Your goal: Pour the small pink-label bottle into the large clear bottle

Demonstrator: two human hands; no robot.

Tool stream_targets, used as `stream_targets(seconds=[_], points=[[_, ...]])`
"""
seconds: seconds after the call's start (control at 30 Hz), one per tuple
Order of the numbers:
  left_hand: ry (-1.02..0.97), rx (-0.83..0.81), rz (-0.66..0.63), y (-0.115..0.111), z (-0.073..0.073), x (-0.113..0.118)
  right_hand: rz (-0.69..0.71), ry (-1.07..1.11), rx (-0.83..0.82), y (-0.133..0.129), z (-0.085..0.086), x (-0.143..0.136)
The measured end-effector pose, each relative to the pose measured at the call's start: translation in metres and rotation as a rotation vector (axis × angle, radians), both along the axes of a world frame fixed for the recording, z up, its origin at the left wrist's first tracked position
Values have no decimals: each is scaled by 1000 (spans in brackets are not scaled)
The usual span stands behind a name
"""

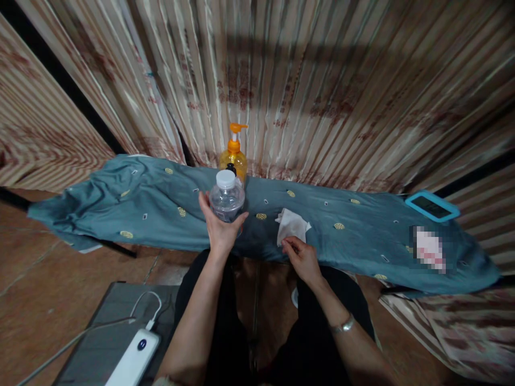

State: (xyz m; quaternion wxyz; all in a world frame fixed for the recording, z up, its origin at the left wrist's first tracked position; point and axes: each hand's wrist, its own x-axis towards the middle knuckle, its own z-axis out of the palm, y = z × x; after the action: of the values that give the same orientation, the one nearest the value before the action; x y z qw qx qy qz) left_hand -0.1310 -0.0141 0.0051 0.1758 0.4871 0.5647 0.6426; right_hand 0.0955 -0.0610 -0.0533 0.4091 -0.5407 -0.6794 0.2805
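Observation:
A clear plastic bottle [227, 202] with a white cap stands upright near the middle of the cloth-covered board. My left hand [222, 228] is wrapped round its near side, thumb to the right. Just behind it is a yellow pump bottle [233, 156] with an orange pump head, its lower part hidden by the clear bottle. To the right, a crumpled white tissue [290, 224] lies on the cloth. My right hand [301, 259] pinches the tissue's near edge between thumb and fingers.
A teal patterned cloth [322, 236] covers the long narrow board. A blue-framed digital clock [432, 206] sits at the right end, beside a blurred-out pinkish item [429, 250]. At lower left, a white power bank [134, 359] with a cable rests on a grey surface. Striped curtain [281, 96] hangs behind.

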Motion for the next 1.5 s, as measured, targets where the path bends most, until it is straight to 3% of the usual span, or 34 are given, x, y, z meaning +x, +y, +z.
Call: stream_targets(seconds=[0.13,0.37,0.8,1.1,1.23,1.5], points=[[-26,-95,34,7,-10,-1,0,15,-2,-1,-2,3],[-41,-183,45,7,-7,0,-3,28,-14,-6,1,7],[-58,-187,-184,14,1,32,-10,71,-23,-2,1,5],[-62,-110,-249,16,-7,31,-18,124,-9,4,5,-2],[-56,-79,-244,16,-11,31,-28,185,41,14,27,-8],[-53,-146,-197,18,-20,32,-11,285,308,47,112,-41]])
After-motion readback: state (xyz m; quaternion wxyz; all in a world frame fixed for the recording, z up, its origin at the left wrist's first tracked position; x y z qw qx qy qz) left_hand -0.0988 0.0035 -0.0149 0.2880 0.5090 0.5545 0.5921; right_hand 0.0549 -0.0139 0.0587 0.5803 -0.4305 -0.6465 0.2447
